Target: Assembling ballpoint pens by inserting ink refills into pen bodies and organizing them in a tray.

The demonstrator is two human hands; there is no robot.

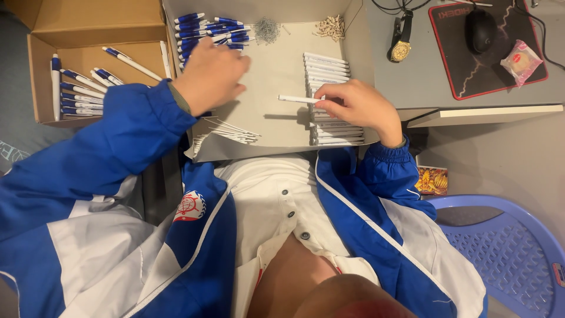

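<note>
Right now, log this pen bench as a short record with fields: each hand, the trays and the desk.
Left hand: reaching over the blue pen parts, grip hidden
Right hand: pinching a white pen barrel above the stacked white barrels
Work tray: also holds springs and small beige pieces
Left box: finished blue and white pens
Desk: wristwatch, mouse

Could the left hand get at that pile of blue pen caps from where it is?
Probably yes. The left hand hovers right beside the blue pen caps in the shallow grey tray, and nothing lies between them.
</note>
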